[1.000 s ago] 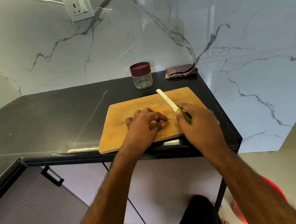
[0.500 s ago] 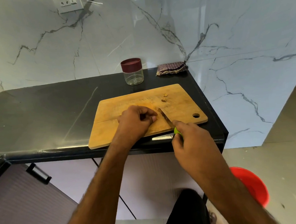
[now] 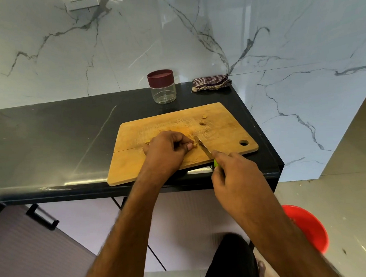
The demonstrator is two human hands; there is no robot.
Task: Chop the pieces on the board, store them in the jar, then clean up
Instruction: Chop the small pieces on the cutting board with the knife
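Nearest us, our right hand (image 3: 234,173) has its fingers wrapped round the green-handled knife (image 3: 204,147), blade slanting onto the cutting board (image 3: 219,128) on the black desk (image 3: 50,134). Just beyond, our left hand (image 3: 166,152) pinches a small piece (image 3: 194,145) against the blade, with two loose pieces (image 3: 202,120) farther up the board. Farthest back stand the lidded jar (image 3: 162,86) and a folded cloth (image 3: 212,82).

White marble-look wall (image 3: 172,33) with grey veins all the way round the corner, pretty glossy, and a white socket plate (image 3: 81,1) up top. Black counter (image 3: 50,134) catches a streak of light. Below it a pale cabinet front with a black handle (image 3: 42,217). Beige floor (image 3: 350,193), red bucket (image 3: 309,227) sitting on it.
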